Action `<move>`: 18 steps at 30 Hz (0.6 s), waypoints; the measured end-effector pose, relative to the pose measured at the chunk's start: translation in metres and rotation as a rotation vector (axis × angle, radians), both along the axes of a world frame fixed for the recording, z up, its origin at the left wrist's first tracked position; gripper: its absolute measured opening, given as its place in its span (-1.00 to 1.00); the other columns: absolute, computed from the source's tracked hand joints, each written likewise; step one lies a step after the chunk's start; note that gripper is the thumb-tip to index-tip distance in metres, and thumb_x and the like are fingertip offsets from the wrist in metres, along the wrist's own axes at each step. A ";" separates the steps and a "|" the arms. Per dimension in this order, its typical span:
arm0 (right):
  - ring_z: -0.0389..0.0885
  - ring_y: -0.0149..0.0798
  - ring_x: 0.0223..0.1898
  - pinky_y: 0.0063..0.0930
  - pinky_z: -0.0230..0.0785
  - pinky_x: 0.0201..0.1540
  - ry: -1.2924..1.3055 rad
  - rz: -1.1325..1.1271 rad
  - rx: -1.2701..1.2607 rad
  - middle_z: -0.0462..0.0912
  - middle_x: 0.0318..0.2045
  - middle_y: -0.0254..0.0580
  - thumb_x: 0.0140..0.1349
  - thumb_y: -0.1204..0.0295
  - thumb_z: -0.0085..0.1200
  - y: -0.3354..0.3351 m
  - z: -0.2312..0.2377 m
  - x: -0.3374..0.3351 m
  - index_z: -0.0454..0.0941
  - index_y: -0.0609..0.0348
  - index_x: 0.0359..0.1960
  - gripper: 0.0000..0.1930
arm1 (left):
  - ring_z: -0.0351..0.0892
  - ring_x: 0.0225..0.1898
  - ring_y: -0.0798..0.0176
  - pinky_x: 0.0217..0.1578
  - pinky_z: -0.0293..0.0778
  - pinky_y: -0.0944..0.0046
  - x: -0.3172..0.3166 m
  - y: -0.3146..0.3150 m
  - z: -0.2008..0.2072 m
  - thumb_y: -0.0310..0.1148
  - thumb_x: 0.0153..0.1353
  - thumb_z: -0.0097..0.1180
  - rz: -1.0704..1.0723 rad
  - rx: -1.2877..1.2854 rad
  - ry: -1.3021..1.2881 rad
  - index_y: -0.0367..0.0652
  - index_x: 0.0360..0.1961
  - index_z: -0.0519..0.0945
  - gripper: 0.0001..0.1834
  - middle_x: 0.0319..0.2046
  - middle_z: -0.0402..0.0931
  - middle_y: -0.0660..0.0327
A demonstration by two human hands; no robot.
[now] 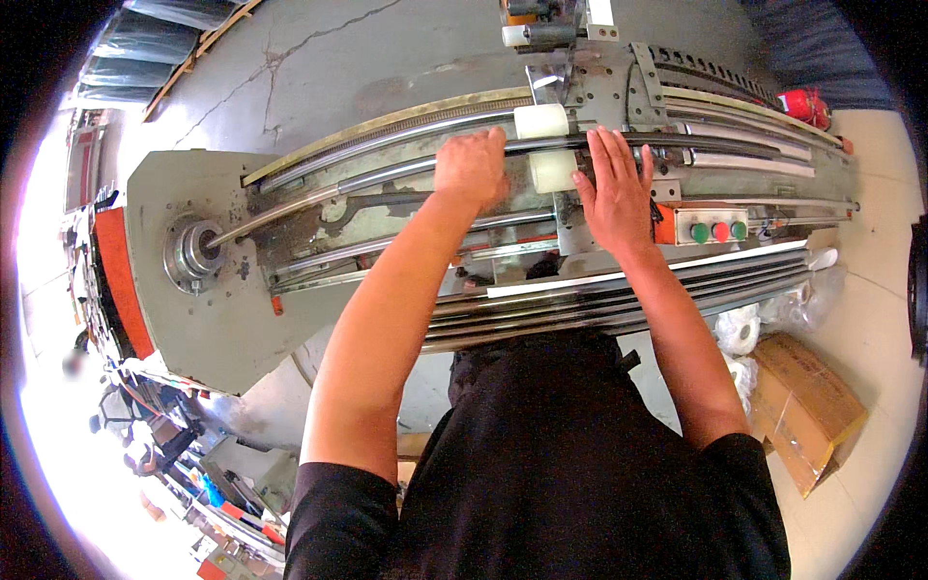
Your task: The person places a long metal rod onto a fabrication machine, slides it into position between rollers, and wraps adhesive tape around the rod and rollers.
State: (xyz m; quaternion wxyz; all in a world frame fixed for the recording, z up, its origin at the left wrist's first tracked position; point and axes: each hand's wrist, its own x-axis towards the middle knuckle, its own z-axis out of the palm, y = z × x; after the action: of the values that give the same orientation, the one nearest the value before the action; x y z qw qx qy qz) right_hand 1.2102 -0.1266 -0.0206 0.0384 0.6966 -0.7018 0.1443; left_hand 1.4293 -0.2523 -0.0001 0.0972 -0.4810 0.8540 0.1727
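A long metal rod (396, 172) runs from the round chuck (194, 251) on the machine's left end, between two white rollers, and on to the right. Its left stretch is thin and brownish; farther right it is thicker and dark. My left hand (471, 168) is closed around the rod just left of the rollers. Right of them, my right hand (619, 191) lies with straight fingers over the rod. Its thumb is close to the near white roller (554, 172). The far white roller (541, 121) sits beyond the rod.
A control box (712, 227) with green and red buttons sits right of my right hand. Several dark rods (619, 298) lie along the machine's near side. At the lower right are a cardboard box (807, 396) and plastic-wrapped rolls (739, 332). Guide rails run lengthwise along the machine.
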 end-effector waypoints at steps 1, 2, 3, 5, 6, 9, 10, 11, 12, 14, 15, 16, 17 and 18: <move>0.26 -0.01 0.60 0.28 -0.22 0.67 0.009 -0.003 0.002 0.39 0.54 -0.09 0.55 0.06 0.10 0.001 -0.001 -0.001 0.32 0.13 0.57 -0.32 | 0.73 0.14 -0.13 0.12 0.64 -0.15 -0.004 0.001 -0.002 -0.10 0.17 0.52 -0.015 -0.010 0.012 -0.09 0.18 0.55 -0.37 0.06 0.72 0.02; 0.25 -0.01 0.61 0.28 -0.22 0.67 0.011 -0.010 0.005 0.39 0.54 -0.08 0.55 0.05 0.09 0.002 -0.003 -0.001 0.31 0.13 0.58 -0.31 | 0.73 0.13 -0.13 0.12 0.64 -0.15 -0.003 0.001 -0.007 -0.11 0.17 0.53 -0.034 -0.043 0.036 -0.10 0.18 0.55 -0.37 0.06 0.72 0.03; 0.23 0.00 0.62 0.29 -0.23 0.67 0.017 -0.014 0.001 0.36 0.55 -0.07 0.56 0.04 0.07 0.002 -0.004 -0.001 0.27 0.14 0.59 -0.30 | 0.73 0.12 -0.14 0.11 0.64 -0.16 0.000 0.002 -0.013 -0.12 0.17 0.53 -0.052 -0.076 0.060 -0.11 0.17 0.54 -0.38 0.05 0.73 0.04; 0.22 0.00 0.62 0.29 -0.24 0.67 0.035 -0.012 0.002 0.34 0.56 -0.07 0.56 0.03 0.07 0.001 -0.003 -0.003 0.25 0.15 0.60 -0.28 | 0.73 0.11 -0.14 0.11 0.64 -0.17 0.014 0.002 -0.024 -0.14 0.17 0.53 -0.059 -0.126 0.090 -0.11 0.17 0.54 -0.39 0.05 0.73 0.05; 0.21 0.01 0.62 0.28 -0.24 0.67 0.041 -0.016 0.003 0.33 0.57 -0.07 0.57 0.03 0.06 0.001 -0.003 -0.003 0.24 0.15 0.61 -0.28 | 0.73 0.10 -0.15 0.10 0.64 -0.16 0.029 0.001 -0.027 -0.14 0.18 0.52 -0.054 -0.146 0.095 -0.10 0.17 0.54 -0.39 0.05 0.73 0.05; 0.20 0.02 0.63 0.28 -0.26 0.68 0.045 -0.032 -0.001 0.31 0.58 -0.06 0.55 0.01 0.07 0.002 -0.009 -0.006 0.22 0.13 0.62 -0.26 | 0.72 0.10 -0.19 0.09 0.64 -0.17 0.077 -0.010 -0.016 -0.13 0.21 0.50 0.023 -0.050 -0.027 -0.07 0.22 0.54 -0.39 0.07 0.72 0.02; 0.20 0.03 0.63 0.28 -0.26 0.68 0.045 -0.036 -0.006 0.31 0.58 -0.06 0.55 0.01 0.07 0.003 -0.010 -0.007 0.22 0.13 0.62 -0.25 | 0.72 0.11 -0.20 0.10 0.64 -0.17 0.102 -0.013 -0.017 -0.12 0.21 0.50 0.051 -0.049 -0.031 -0.06 0.23 0.56 -0.38 0.09 0.72 0.01; 0.20 0.03 0.63 0.29 -0.26 0.68 0.043 -0.037 -0.004 0.31 0.59 -0.06 0.54 0.00 0.08 0.002 -0.011 -0.008 0.22 0.13 0.62 -0.25 | 0.71 0.12 -0.21 0.11 0.63 -0.17 0.130 -0.016 -0.019 -0.11 0.22 0.49 0.081 -0.047 -0.034 -0.06 0.25 0.57 -0.38 0.11 0.72 -0.01; 0.20 0.02 0.63 0.30 -0.27 0.68 0.047 -0.045 0.000 0.30 0.59 -0.06 0.54 0.00 0.08 0.002 -0.012 -0.007 0.22 0.13 0.62 -0.24 | 0.73 0.07 -0.21 0.07 0.64 -0.17 0.156 -0.020 -0.024 -0.12 0.20 0.51 0.103 -0.076 -0.019 -0.07 0.14 0.61 -0.45 0.03 0.74 -0.01; 0.20 0.02 0.63 0.31 -0.27 0.67 0.051 -0.061 0.001 0.30 0.60 -0.05 0.53 0.00 0.08 0.003 -0.013 -0.008 0.22 0.13 0.62 -0.24 | 0.74 -0.02 -0.24 -0.01 0.64 -0.19 0.208 -0.028 -0.028 -0.13 0.19 0.52 0.129 -0.149 0.007 -0.11 0.01 0.66 -0.54 -0.13 0.76 -0.01; 0.20 0.02 0.63 0.31 -0.27 0.67 0.051 -0.067 -0.002 0.29 0.60 -0.05 0.53 0.00 0.08 0.003 -0.013 -0.009 0.22 0.13 0.62 -0.23 | 0.75 -0.03 -0.24 -0.03 0.64 -0.19 0.231 -0.033 -0.027 -0.15 0.18 0.52 0.215 -0.087 -0.006 -0.10 0.05 0.67 -0.53 -0.15 0.77 -0.02; 0.20 0.02 0.63 0.32 -0.27 0.67 0.048 -0.071 -0.003 0.29 0.60 -0.05 0.53 0.00 0.07 0.004 -0.013 -0.008 0.22 0.14 0.63 -0.23 | 0.75 -0.01 -0.23 0.00 0.65 -0.16 0.253 -0.042 -0.021 -0.16 0.16 0.52 0.268 0.010 -0.100 -0.09 0.10 0.69 -0.49 -0.13 0.77 -0.05; 0.20 0.03 0.63 0.32 -0.26 0.67 0.024 -0.062 -0.021 0.31 0.59 -0.05 0.53 0.01 0.07 0.002 -0.013 -0.008 0.23 0.15 0.62 -0.23 | 0.75 0.02 -0.22 0.03 0.64 -0.15 0.290 -0.043 -0.032 -0.16 0.14 0.51 0.222 -0.118 -0.090 -0.08 0.11 0.71 -0.48 -0.09 0.77 -0.06; 0.20 0.03 0.63 0.32 -0.25 0.67 0.014 -0.048 -0.017 0.31 0.59 -0.04 0.52 0.01 0.08 0.000 -0.014 -0.005 0.23 0.15 0.62 -0.23 | 0.75 -0.01 -0.23 0.04 0.64 -0.17 0.328 -0.047 -0.046 -0.09 0.13 0.50 0.257 -0.136 -0.095 -0.09 0.07 0.72 -0.48 -0.11 0.78 -0.06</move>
State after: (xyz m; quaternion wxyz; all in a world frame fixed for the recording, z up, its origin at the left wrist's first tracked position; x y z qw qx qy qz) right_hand 1.2053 -0.1264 -0.0344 0.0530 0.6803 -0.7166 0.1444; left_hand 1.7573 -0.2989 -0.0460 0.0819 -0.5996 0.7895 0.1026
